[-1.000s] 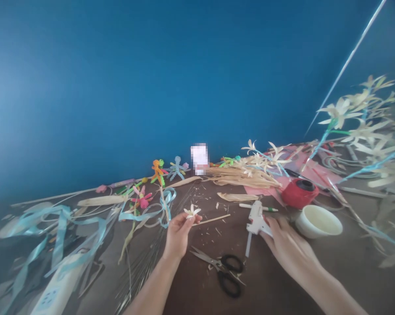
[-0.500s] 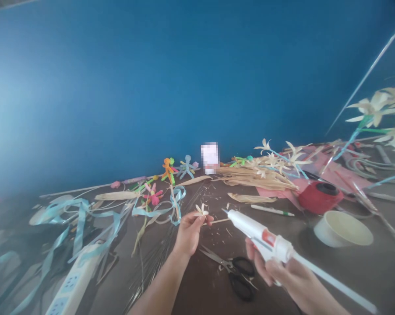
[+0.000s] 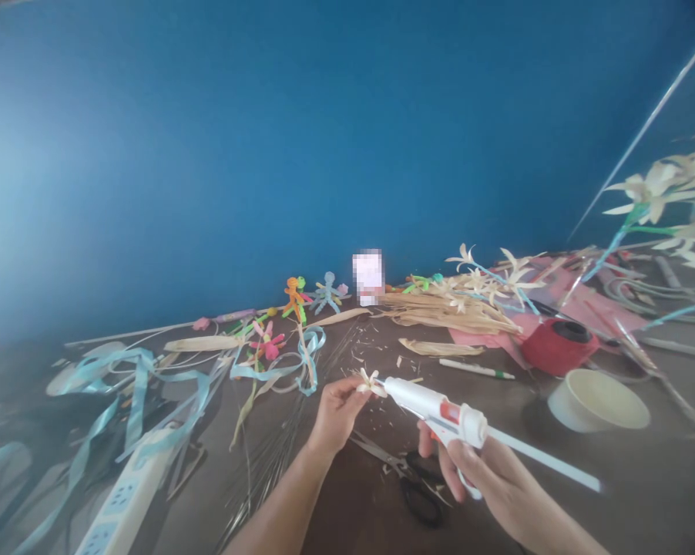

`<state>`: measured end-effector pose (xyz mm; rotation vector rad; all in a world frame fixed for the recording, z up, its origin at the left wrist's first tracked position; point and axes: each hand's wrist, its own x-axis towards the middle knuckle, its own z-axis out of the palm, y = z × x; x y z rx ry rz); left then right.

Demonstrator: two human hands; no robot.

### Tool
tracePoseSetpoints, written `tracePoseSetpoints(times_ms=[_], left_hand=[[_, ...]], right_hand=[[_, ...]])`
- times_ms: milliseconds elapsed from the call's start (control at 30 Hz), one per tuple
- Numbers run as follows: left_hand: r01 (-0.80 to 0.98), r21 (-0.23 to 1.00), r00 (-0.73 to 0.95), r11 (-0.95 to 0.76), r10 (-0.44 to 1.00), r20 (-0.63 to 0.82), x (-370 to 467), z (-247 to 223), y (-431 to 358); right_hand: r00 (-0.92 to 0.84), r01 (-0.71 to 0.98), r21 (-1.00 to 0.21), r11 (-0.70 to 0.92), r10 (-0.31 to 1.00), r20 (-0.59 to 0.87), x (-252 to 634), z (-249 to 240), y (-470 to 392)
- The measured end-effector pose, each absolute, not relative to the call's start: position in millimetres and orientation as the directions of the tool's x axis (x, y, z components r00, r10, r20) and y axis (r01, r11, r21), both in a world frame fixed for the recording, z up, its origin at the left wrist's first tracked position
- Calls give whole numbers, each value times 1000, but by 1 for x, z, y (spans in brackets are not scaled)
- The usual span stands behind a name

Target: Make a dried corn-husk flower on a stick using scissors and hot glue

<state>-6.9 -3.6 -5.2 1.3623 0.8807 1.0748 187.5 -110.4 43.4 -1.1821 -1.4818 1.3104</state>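
Observation:
Between the fingertips of my left hand (image 3: 337, 416) is a small cream flower (image 3: 371, 383) with narrow pointed petals. My right hand (image 3: 475, 470) is wrapped round the handle of a white hot glue gun (image 3: 425, 402), its nozzle pointing left at the flower's centre. Whether the tip touches the petals I cannot tell. A white glue stick (image 3: 547, 456) sticks out of the gun's back end. Below my hands lie black-handled scissors (image 3: 420, 501), their blades spread a little, partly behind the gun and my right hand.
A white bowl (image 3: 599, 401) and a red roll (image 3: 559, 347) stand to the right. Dried husks (image 3: 451, 312) and a pen (image 3: 475, 369) lie behind the gun. Light-blue ribbon (image 3: 142, 385), thin wires (image 3: 270, 478) and a power strip (image 3: 122, 493) spread over the left. Finished-looking cream flowers (image 3: 651, 189) rise at right.
The glue gun has moved left, bringing its nozzle to the flower. My left hand has turned the flower slightly rightward to face the nozzle.

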Motion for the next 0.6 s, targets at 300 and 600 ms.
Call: tracePoseSetpoints(times_ms=[300,600], left_hand=[[-42,994,322,-101,940,109,-9,-9,-3],[-60,992,335,-110,934,123,-7,-10,-4]], right_hand=[[-208,173,-984,-50,974,-86,187,42,-111],[-242,206,-975,-80,962,-129,189,48,-111]])
